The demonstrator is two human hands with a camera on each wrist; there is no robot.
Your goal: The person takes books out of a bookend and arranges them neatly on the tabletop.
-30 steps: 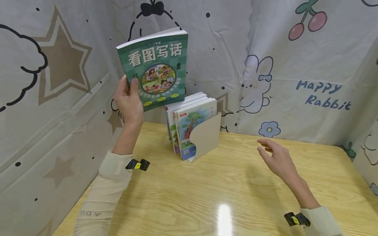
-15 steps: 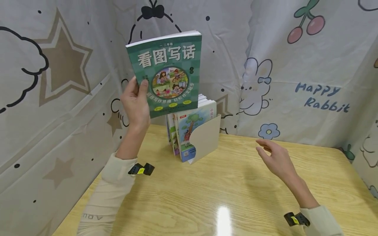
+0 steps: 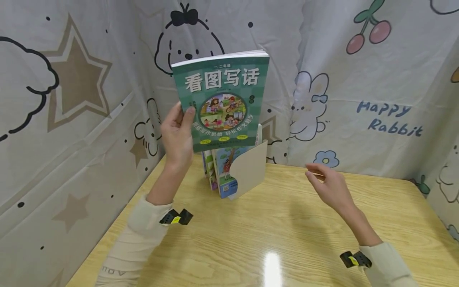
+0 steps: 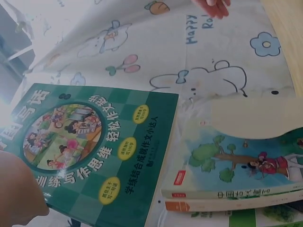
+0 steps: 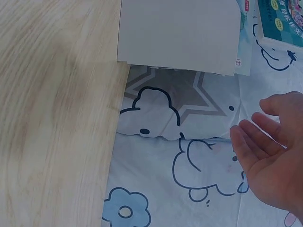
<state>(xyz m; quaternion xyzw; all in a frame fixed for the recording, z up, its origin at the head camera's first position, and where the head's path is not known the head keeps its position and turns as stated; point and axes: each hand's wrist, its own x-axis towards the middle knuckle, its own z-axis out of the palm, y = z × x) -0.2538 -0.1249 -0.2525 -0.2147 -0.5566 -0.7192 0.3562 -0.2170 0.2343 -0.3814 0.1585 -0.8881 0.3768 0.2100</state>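
Observation:
A green paperback book (image 3: 222, 99) with a round picture on its cover is held up by my left hand (image 3: 178, 137), thumb on the front and fingers behind the left edge. It hangs above and in front of a beige book holder (image 3: 249, 169), hiding the tops of several books (image 3: 226, 171) that stand in it. In the left wrist view, the green book (image 4: 109, 146) is beside the standing books (image 4: 236, 161), with a gap between them. My right hand (image 3: 328, 185) hovers over the table's right side, fingers loosely bent and holding nothing; the right wrist view shows its palm (image 5: 274, 175).
The wooden table (image 3: 222, 239) reaches back to a fabric curtain (image 3: 272, 71) printed with cartoon figures. More curtain rises along the left side and at the far right. Black bands sit on both wrists.
My left hand has carried the green book to the right and down, so it covers the tops of the standing books. My right hand has shifted slightly left.

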